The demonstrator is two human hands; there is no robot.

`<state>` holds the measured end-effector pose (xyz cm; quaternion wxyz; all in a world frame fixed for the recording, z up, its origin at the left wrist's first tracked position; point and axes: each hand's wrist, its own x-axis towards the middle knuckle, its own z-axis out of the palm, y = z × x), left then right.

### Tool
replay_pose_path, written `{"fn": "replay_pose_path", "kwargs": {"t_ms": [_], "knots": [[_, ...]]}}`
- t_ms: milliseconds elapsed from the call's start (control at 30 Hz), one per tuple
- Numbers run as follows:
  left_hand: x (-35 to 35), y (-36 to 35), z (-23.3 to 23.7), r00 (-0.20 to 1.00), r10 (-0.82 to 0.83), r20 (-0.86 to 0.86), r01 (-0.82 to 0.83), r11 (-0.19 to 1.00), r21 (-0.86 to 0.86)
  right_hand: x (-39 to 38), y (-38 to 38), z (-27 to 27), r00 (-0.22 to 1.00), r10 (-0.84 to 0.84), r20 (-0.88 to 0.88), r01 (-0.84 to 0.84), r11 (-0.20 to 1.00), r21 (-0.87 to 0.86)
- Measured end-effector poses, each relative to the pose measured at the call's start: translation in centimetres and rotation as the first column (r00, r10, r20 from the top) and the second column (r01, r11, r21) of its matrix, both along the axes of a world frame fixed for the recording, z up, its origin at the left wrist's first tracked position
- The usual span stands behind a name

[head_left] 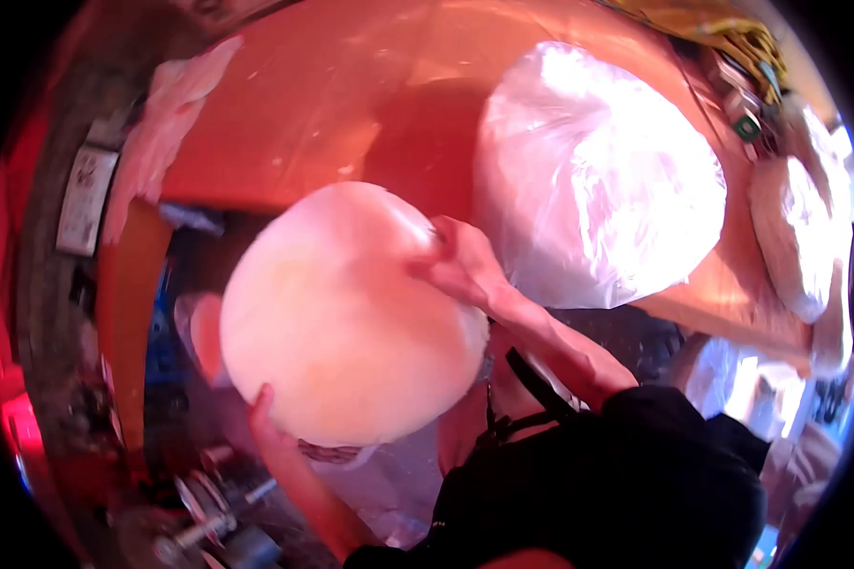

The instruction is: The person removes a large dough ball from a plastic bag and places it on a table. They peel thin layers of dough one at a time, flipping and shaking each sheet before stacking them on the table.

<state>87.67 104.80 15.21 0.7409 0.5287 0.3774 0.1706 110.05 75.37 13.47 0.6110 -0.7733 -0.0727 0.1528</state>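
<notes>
In front of me is a big, rounded, cream-coloured cushion-like piece (pixel 351 313) with a smooth, padded surface, held up at the edge of an orange-covered table. My left hand (pixel 271 422) grips its lower left edge, the thumb showing on the surface and the other fingers hidden behind. At the upper right edge, my right hand (pixel 454 263) is closed on the same piece, fingers bent against its surface. Just beyond that hand, a similarly large, rounded bundle in clear plastic (pixel 598 180) rests on the table.
The orange-covered table (pixel 294 114) stretches across the far side. Pale pink sheeting (pixel 166 123) drapes over its left end. White wrapped bundles (pixel 792 237) lie at the right, near a yellow cloth (pixel 721 33). Metal equipment (pixel 204 517) stands low at the left.
</notes>
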Motion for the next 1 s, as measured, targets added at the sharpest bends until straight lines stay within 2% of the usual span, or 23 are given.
{"fn": "replay_pose_path", "kwargs": {"t_ms": [33,67,133,167,267,333,400,500,533,567,600,633,667,700,733,767,800,833,867,900,933,1000], "knots": [[2.4,0.0,2.4,0.999,-0.016,-0.042,0.017,0.999,0.030,1.7,0.3,2.1,0.997,-0.002,-0.077,0.000,1.000,-0.026],[5.0,0.9,2.6,0.995,-0.098,0.007,0.098,0.994,0.045,3.4,1.9,-1.6,0.991,-0.070,-0.112,0.090,0.978,0.187],[10.0,2.7,2.9,0.960,-0.258,0.108,0.250,0.965,0.082,5.7,1.9,2.4,0.987,-0.128,-0.098,0.132,0.991,0.035],[12.5,4.3,2.1,0.947,-0.296,0.124,0.291,0.955,0.058,7.1,2.5,1.6,0.980,-0.189,-0.060,0.189,0.982,-0.005],[20.6,9.4,0.1,0.891,-0.440,0.111,0.449,0.890,-0.076,10.6,3.3,0.0,0.938,-0.342,-0.063,0.346,0.935,0.078],[26.9,13.0,-1.8,0.835,-0.545,0.076,0.550,0.821,-0.153,12.6,3.4,0.0,0.895,-0.446,0.011,0.446,0.894,0.039],[33.5,12.9,-2.0,0.789,-0.612,0.052,0.613,0.780,-0.125,15.1,4.1,-0.7,0.838,-0.545,0.023,0.544,0.839,0.020],[42.0,15.2,-3.5,0.702,-0.712,0.010,0.703,0.692,-0.165,17.6,4.1,-1.2,0.813,-0.582,-0.016,0.582,0.811,0.060],[44.8,16.0,-4.5,0.666,-0.746,-0.012,0.731,0.656,-0.188,18.5,4.2,-2.4,0.842,-0.538,-0.040,0.539,0.840,0.067],[49.3,15.7,-5.3,0.582,-0.812,-0.039,0.789,0.576,-0.216,19.2,4.0,-4.4,0.839,-0.540,-0.070,0.544,0.836,0.072],[51.7,15.4,-6.2,0.528,-0.845,-0.081,0.832,0.534,-0.147,17.4,3.3,-3.0,0.802,-0.548,0.237,0.557,0.830,0.036],[53.0,15.5,-7.3,0.481,-0.868,-0.122,0.867,0.492,-0.085,15.7,2.7,-1.7,0.676,-0.517,0.525,0.614,0.790,-0.012],[53.4,16.1,-8.5,0.440,-0.881,-0.173,0.892,0.451,-0.025,13.7,2.1,0.3,0.712,-0.477,0.516,0.569,0.822,-0.026],[53.5,16.4,-9.5,0.453,-0.850,-0.268,0.891,0.425,0.159,11.4,1.7,2.7,0.699,-0.527,0.483,0.609,0.793,-0.016],[53.5,16.1,-9.7,0.542,-0.780,-0.313,0.824,0.420,0.381,9.1,1.2,5.0,0.683,-0.576,0.448,0.647,0.763,-0.005],[52.3,12.8,-8.0,0.716,-0.590,-0.373,0.652,0.373,0.660,6.4,0.3,8.7,0.658,-0.606,0.446,0.733,0.652,-0.196],[50.1,9.5,-6.2,0.867,-0.370,-0.332,0.433,0.232,0.871,4.6,-1.2,8.2,0.482,-0.647,0.590,0.828,0.558,-0.065],[49.1,7.1,-5.7,0.717,-0.645,-0.264,0.525,0.249,0.814,2.9,-3.1,8.2,0.422,-0.671,0.610,0.899,0.395,-0.187],[48.1,4.5,-5.1,0.508,-0.849,-0.145,0.609,0.236,0.757,1.4,-5.1,8.0,0.325,-0.678,0.659,0.946,0.238,-0.222],[46.4,0.3,-4.4,0.398,-0.912,-0.103,0.666,0.210,0.716,-0.3,-7.2,7.1,0.225,-0.695,0.683,0.972,0.111,-0.207],[44.5,-4.5,-3.8,0.282,-0.957,-0.058,0.718,0.171,0.674,-2.0,-9.1,5.7,0.151,-0.649,0.746,0.963,-0.074,-0.259],[42.1,-13.3,-2.2,0.142,-0.988,0.062,0.863,0.154,0.481,-4.7,-12.0,3.8,0.087,-0.713,0.696,0.909,-0.229,-0.348]]}}
